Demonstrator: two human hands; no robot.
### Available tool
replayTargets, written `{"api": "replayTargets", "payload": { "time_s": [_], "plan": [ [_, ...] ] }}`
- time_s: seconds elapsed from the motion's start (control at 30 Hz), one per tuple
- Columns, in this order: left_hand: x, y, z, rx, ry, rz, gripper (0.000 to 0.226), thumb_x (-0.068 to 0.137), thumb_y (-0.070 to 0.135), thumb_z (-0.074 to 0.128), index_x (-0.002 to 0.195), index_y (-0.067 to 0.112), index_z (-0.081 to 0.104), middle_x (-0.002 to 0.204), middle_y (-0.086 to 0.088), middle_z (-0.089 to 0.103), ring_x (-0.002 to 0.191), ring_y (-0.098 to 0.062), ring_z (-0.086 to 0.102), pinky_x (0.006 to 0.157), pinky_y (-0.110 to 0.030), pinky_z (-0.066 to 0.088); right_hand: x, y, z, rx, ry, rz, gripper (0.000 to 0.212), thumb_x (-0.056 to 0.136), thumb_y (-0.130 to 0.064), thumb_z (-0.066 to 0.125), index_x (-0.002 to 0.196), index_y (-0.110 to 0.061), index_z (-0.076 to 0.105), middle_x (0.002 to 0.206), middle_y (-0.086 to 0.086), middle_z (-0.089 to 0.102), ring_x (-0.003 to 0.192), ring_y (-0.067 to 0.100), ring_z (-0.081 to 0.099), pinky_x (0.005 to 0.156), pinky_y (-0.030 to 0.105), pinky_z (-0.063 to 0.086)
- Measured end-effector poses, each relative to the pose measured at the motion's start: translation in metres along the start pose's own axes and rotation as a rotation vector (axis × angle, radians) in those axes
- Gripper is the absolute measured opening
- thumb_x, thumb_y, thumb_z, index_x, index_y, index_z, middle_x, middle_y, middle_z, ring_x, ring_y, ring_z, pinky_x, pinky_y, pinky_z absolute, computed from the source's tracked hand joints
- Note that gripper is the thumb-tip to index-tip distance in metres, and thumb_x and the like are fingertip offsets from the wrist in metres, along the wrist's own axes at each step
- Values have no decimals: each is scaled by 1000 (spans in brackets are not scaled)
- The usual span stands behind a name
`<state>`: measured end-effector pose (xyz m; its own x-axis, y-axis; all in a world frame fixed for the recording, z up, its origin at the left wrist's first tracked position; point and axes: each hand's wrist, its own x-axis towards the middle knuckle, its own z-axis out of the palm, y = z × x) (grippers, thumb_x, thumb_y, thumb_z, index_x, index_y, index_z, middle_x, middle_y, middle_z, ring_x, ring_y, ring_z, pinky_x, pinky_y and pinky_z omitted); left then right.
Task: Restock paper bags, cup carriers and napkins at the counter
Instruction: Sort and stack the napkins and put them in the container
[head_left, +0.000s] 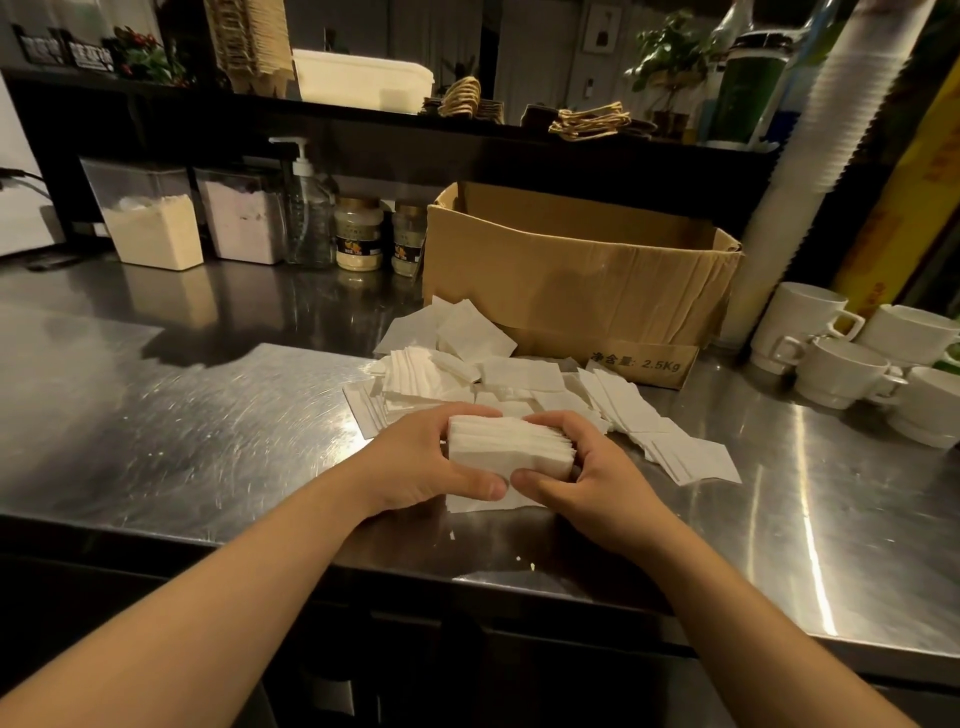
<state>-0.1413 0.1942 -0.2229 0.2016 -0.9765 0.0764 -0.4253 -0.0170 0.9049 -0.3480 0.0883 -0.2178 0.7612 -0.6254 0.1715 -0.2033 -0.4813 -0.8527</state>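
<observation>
A thick stack of white napkins (506, 447) stands on edge on the steel counter (156, 431), held between both hands. My left hand (415, 462) grips its left side, thumb curled along the front. My right hand (587, 478) grips the right side, fingers wrapped over the top. Behind them lies a loose pile of napkins (493, 369), spread toward the right. An open cardboard box (571, 280) stands behind the pile. Paper bags with twine handles (592, 122) lie on the dark upper shelf.
White cups (841, 364) cluster at the right edge beside a tall sleeve of stacked cups (810, 156). Two powder bins (150, 223), a pump bottle (309, 208) and two jars (358, 234) line the back left. A white tub (363, 78) sits on the shelf.
</observation>
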Motion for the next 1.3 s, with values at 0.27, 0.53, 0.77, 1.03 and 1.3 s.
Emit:
{"api": "replayTargets", "payload": {
  "time_s": [0.27, 0.53, 0.77, 1.03, 1.3],
  "plan": [
    [-2, 1, -1, -3, 54, 62, 53, 71, 18, 93, 114, 37, 67, 105, 22, 70, 104, 5, 62, 84, -17, 56, 5, -3, -5, -57, -8, 15, 44, 75, -22, 89, 108, -35, 62, 109, -17, 64, 95, -1, 63, 79, 20, 57],
    [-1, 0, 1, 77, 59, 38, 49, 74, 18, 91, 114, 32, 68, 107, 16, 74, 107, -5, 67, 95, -23, 56, 2, -3, -6, -148, -44, 43, 44, 78, -21, 88, 108, -41, 62, 106, -21, 67, 99, -6, 61, 76, 9, 46],
    [0, 11, 2, 74, 107, 37, 43, 75, 19, 90, 105, 29, 61, 108, 10, 67, 104, -12, 65, 81, -20, 58, 9, -17, -18, 40, 11, 50, 45, 78, -14, 86, 116, -27, 66, 108, -12, 73, 100, 3, 69, 85, 26, 60],
    [33, 52, -27, 98, -27, -4, 40, 82, 21, 84, 106, 41, 60, 95, 22, 69, 92, -5, 68, 72, -15, 57, 50, -44, -27, 467, 68, -81, 53, 72, -15, 80, 123, -18, 63, 109, -4, 74, 107, 16, 70, 90, 34, 60],
    [87, 51, -74, -143, 60, 52, 47, 80, 0, 79, 119, 25, 68, 112, 2, 74, 112, -15, 69, 102, -43, 55, 133, -68, -36, 410, 9, -176, 36, 84, -18, 74, 118, -21, 65, 108, -8, 75, 104, 10, 71, 81, 27, 60]
  ]
}}
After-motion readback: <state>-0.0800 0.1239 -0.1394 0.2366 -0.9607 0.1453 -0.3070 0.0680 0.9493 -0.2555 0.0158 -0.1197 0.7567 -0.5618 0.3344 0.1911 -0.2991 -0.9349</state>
